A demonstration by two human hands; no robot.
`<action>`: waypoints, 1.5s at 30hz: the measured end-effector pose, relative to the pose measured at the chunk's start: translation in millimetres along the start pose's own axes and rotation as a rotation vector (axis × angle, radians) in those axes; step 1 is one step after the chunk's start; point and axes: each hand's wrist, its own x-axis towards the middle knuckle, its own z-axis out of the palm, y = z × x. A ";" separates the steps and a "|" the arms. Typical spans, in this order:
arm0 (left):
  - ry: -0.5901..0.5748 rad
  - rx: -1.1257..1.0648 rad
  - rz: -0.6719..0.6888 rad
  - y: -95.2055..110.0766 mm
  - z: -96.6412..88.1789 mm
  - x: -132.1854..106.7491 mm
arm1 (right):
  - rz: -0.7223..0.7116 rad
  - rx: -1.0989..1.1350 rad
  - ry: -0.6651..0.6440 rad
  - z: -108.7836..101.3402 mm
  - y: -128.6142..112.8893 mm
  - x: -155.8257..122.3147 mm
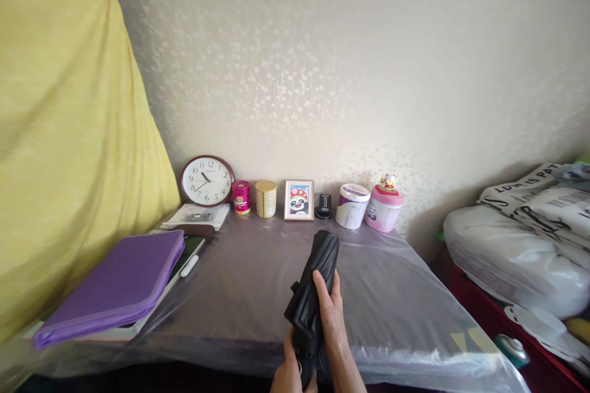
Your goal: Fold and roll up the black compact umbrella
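A folded black umbrella (311, 282) is held in both hands over the near part of the table, tilted with its far end up and slightly right. My right hand (330, 313) wraps the folded canopy from the right side, thumb lying along it. Lower down, my left hand (289, 365) grips the handle end, partly cut off by the bottom edge of the view. A small dark strap tab sticks out on the umbrella's left side. The fingers beneath the umbrella are hidden.
Plastic film covers the table (239, 282). Along the wall stand a clock (208, 180), a pink tin (241, 198), a yellow tin (266, 199), a picture frame (299, 199) and two tubs (353, 206). A purple folder (110, 282) lies left; bags (511, 258) are piled right.
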 end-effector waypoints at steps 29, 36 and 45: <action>-0.354 -0.485 0.111 30.2 -22.6 -16.8 | 0.230 0.043 -0.053 -2.9 -5.4 -8.5; -0.109 -0.237 0.022 20.7 -8.1 -17.6 | 0.061 -0.169 -0.020 -2.7 -3.1 -4.6; -0.153 -0.130 0.117 17.8 -23.0 -16.2 | 0.073 -0.091 0.002 -2.2 3.8 -4.2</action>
